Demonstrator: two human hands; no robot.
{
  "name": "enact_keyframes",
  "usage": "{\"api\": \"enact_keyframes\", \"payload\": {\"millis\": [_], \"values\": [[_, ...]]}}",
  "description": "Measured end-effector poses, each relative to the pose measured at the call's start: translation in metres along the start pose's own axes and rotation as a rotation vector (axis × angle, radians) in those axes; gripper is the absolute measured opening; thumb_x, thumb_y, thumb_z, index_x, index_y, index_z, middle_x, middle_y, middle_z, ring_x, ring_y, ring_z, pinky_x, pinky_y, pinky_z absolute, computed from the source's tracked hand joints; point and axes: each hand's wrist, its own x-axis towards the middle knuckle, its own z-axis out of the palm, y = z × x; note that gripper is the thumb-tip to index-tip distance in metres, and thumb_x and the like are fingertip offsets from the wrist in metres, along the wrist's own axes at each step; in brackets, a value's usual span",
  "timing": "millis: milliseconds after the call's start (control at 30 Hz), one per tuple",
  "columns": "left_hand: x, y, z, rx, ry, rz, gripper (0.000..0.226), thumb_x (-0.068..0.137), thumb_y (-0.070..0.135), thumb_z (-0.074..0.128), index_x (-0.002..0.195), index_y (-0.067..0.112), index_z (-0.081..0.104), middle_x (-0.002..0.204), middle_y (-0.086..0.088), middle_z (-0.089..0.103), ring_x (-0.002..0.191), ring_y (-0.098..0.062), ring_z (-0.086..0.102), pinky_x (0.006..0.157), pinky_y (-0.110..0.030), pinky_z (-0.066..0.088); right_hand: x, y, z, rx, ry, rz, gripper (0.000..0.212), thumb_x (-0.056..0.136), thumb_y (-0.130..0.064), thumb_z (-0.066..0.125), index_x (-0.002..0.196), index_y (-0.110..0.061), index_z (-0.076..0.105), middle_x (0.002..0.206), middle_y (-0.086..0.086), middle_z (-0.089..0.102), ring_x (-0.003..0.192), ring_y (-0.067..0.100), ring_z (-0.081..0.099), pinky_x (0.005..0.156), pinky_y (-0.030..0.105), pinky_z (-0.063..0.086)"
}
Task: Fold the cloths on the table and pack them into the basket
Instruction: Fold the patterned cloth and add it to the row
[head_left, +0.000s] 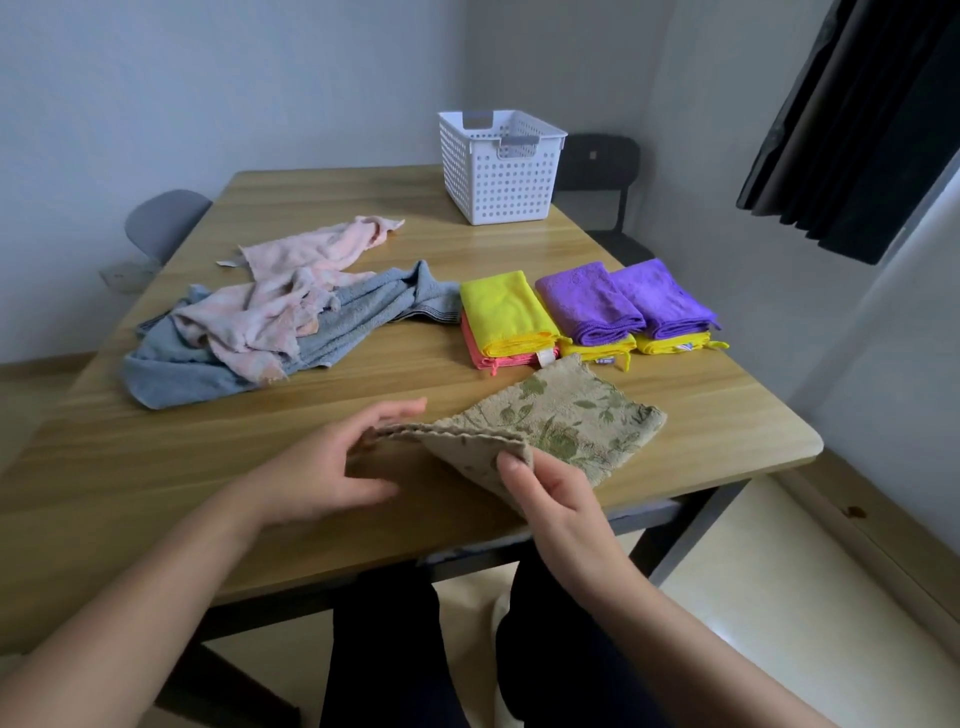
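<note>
Unfolded pile (249, 332): lying on the left of the wooden table (156, 467), a blue towel (358, 317) under a crumpled pink cloth (260, 312), a second pink cloth (317, 244) just behind; waiting to be folded.

Left hand (332, 467): resting with fingers loosely spread and released, touching the left edge of the floral beige cloth (571, 421); judging best to be pressing that edge flat so the layers are not sliding.

Floral beige cloth: lying at the near middle of the table, near corner being lifted and turned over; aiming to be bringing corner to corner, edges lining up before creasing.

Right hand (550, 499): pinching the raised near corner between thumb and fingers; keeping the pinch light and the fold low probably helping.

Folded stacks: sitting just beyond the cloth, yellow on pink (504, 317), then two purple-on-yellow stacks (592, 306) (660, 301); matching their size likely making packing easier.

White perforated basket (498, 166): standing at the far edge, well apart from the hands, apparently holding nothing yet.
</note>
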Motion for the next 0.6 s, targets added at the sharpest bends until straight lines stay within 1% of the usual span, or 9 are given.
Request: {"api": "enact_keyframes", "payload": {"millis": [67,133,200,267,333,400,500,533,600], "values": [[0.014,0.005,0.006,-0.111,0.1,0.018,0.052,0.077,0.021,0.075,0.125,0.029,0.058,0.132,0.02,0.055,0.125,0.002,0.047,0.106,-0.021,0.035,0.0,-0.003,-0.006,0.133,0.013,0.087,0.029,0.094,-0.032,0.048,0.09,-0.014,0.07,0.084,-0.004,0.065,0.082,0.007,0.057,0.072,0.02,0.044],[0.028,0.012,0.012,-0.255,0.199,0.024,0.026,0.083,0.009,0.068,0.108,0.015,0.066,0.107,0.01,0.071,0.102,-0.004,0.062,0.09,-0.019,0.048,0.001,-0.003,-0.014,0.271,0.042,0.174,0.033,0.086,-0.039,0.05,0.088,-0.016,0.074,0.092,0.003,0.071,0.089,0.015,0.064,0.077,0.028,0.05],[0.044,0.017,0.018,-0.296,0.267,-0.035,0.013,0.087,0.004,0.06,0.095,0.013,0.066,0.085,0.01,0.073,0.084,-0.006,0.066,0.077,-0.017,0.052,0.004,-0.004,-0.023,0.341,0.096,0.2,0.031,0.084,-0.039,0.052,0.087,-0.018,0.075,0.095,0.008,0.072,0.093,0.021,0.067,0.081,0.034,0.053],[0.062,0.023,0.023,-0.224,0.311,-0.121,0.007,0.089,0.014,0.06,0.085,0.015,0.066,0.075,0.01,0.072,0.075,-0.003,0.066,0.073,-0.018,0.052,0.009,-0.001,-0.035,0.324,0.17,0.192,0.032,0.088,-0.036,0.056,0.086,-0.008,0.072,0.089,0.009,0.07,0.086,0.022,0.066,0.078,0.035,0.052],[0.08,0.03,0.03,-0.154,0.338,-0.136,0.01,0.09,0.021,0.061,0.08,0.022,0.063,0.072,0.012,0.068,0.068,0.008,0.062,0.067,-0.011,0.048,0.014,0.002,-0.048,0.269,0.25,0.193,0.034,0.094,-0.029,0.054,0.089,0.003,0.065,0.086,0.011,0.067,0.082,0.02,0.063,0.077,0.036,0.05],[0.097,0.038,0.036,-0.084,0.333,-0.128,0.012,0.092,0.025,0.058,0.081,0.026,0.061,0.079,0.016,0.065,0.07,0.011,0.059,0.064,-0.008,0.045,0.021,0.005,-0.061,0.212,0.313,0.213,0.031,0.096,-0.023,0.051,0.089,0.005,0.064,0.084,0.011,0.065,0.08,0.018,0.061,0.074,0.034,0.05],[0.123,0.042,0.044,0.055,0.294,-0.162,0.026,0.093,0.034,0.053,0.09,0.01,0.063,0.091,-0.004,0.069,0.087,-0.016,0.064,0.076,-0.031,0.047,0.032,0.011,-0.079,0.071,0.388,0.239,0.028,0.095,-0.025,0.052,0.081,-0.006,0.066,0.078,0.008,0.06,0.076,0.019,0.056,0.071,0.039,0.047],[0.131,0.044,0.047,0.116,0.288,-0.181,0.032,0.094,0.036,0.052,0.088,0.005,0.06,0.09,-0.01,0.067,0.086,-0.023,0.062,0.072,-0.034,0.045,0.035,0.013,-0.084,-0.011,0.397,0.24,0.032,0.092,-0.031,0.053,0.079,-0.003,0.063,0.073,0.006,0.056,0.073,0.018,0.053,0.069,0.04,0.046],[0.145,0.046,0.052,0.234,0.28,-0.213,0.035,0.094,0.037,0.05,0.076,0.007,0.051,0.078,-0.009,0.057,0.077,-0.026,0.054,0.062,-0.033,0.034,0.043,0.019,-0.093,-0.202,0.416,0.255,0.039,0.087,-0.036,0.052,0.076,0.001,0.053,0.064,0.002,0.045,0.066,0.017,0.044,0.065,0.04,0.043]]}}
